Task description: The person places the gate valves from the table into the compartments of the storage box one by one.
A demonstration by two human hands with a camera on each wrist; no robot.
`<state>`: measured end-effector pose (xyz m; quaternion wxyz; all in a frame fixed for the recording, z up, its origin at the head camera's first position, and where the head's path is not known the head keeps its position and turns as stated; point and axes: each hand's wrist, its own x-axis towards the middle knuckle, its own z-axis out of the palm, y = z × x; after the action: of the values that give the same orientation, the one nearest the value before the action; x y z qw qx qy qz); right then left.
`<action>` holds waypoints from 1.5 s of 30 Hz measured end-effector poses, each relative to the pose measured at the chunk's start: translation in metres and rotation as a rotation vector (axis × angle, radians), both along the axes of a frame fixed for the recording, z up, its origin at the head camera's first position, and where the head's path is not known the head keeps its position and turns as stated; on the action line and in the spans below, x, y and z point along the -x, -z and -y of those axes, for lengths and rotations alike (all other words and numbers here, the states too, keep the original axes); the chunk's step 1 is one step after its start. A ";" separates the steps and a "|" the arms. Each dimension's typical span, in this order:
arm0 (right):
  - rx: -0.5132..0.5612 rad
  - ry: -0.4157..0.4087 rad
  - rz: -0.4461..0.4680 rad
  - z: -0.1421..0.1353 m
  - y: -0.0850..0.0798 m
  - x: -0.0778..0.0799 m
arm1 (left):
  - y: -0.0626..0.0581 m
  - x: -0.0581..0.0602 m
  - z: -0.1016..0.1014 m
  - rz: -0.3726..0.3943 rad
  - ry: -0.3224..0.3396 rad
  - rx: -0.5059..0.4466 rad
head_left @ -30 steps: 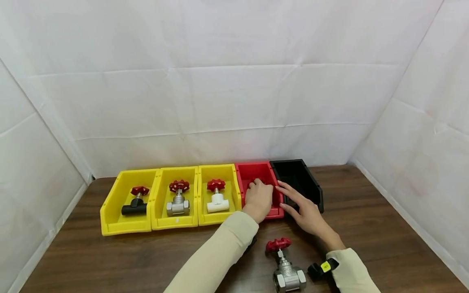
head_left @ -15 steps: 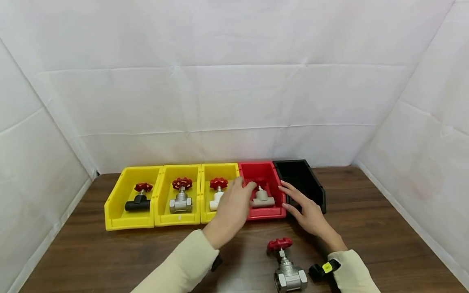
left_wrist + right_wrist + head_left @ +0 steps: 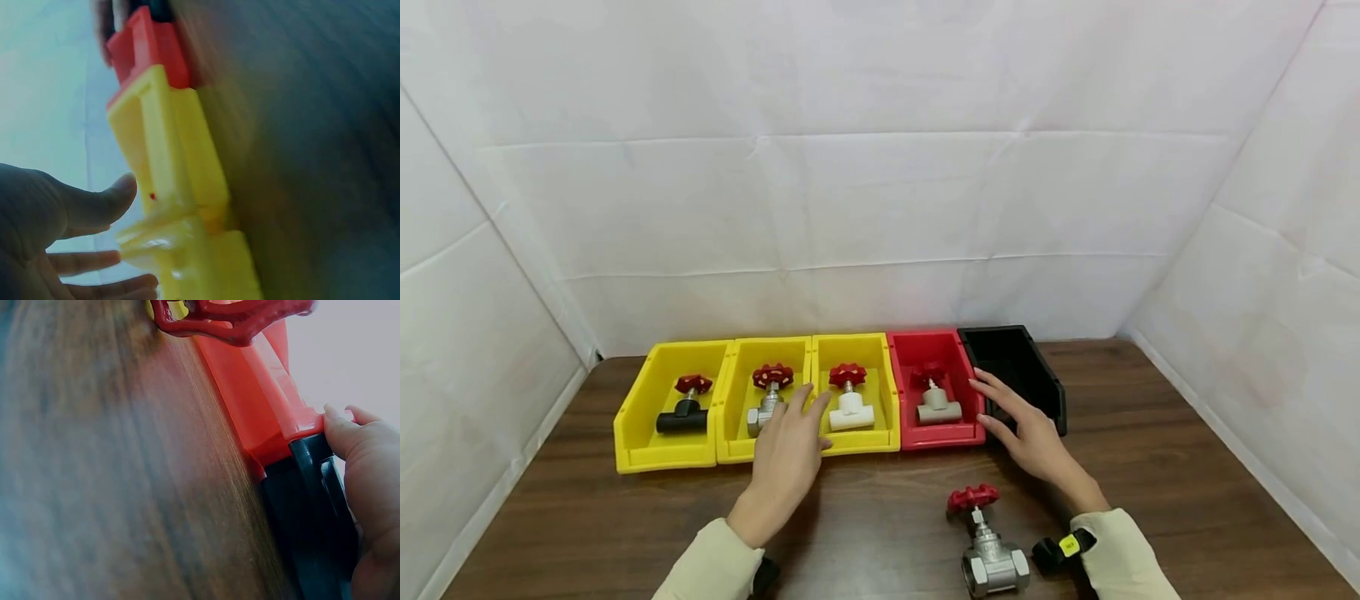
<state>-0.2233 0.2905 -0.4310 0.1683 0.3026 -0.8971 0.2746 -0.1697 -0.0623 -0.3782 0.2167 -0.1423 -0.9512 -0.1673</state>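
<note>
My left hand (image 3: 786,454) hovers with spread fingers in front of the middle yellow bin (image 3: 737,450). Its fingertips overlap the steel gate valve (image 3: 760,417) there in the head view; no object is in its grasp. With thumb and fingertips, my right hand (image 3: 1030,433) touches the right rim of the red bin (image 3: 940,437), beside the black bin (image 3: 1051,396). Inside the red bin lies a grey valve (image 3: 938,407) with a red handwheel. A white valve (image 3: 852,412) lies in the right yellow bin (image 3: 865,442).
The left yellow bin (image 3: 655,457) holds a black valve (image 3: 682,419). Before the right hand, a larger steel valve (image 3: 992,567) with a red handwheel (image 3: 237,328) rests on the wooden table (image 3: 865,517). White sheeting (image 3: 880,200) stands behind the row of bins.
My left hand has come out of the red bin and moved left to the middle yellow bin, leaving the grey valve in view. The right hand has stayed at the red bin's rim.
</note>
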 end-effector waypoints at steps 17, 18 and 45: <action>0.005 -0.014 0.029 0.006 -0.029 -0.014 | 0.026 0.000 0.012 0.013 0.065 -0.219; 0.009 -0.002 0.028 0.007 -0.034 -0.017 | 0.026 -0.001 0.012 0.013 0.064 -0.222; -0.107 -0.159 -0.003 0.031 -0.066 -0.126 | 0.023 0.002 0.012 0.034 0.093 -0.204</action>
<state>-0.0971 0.2595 -0.3652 0.1310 0.3817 -0.8833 0.2385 -0.1715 -0.0748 -0.4008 0.2061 -0.1605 -0.9251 -0.2757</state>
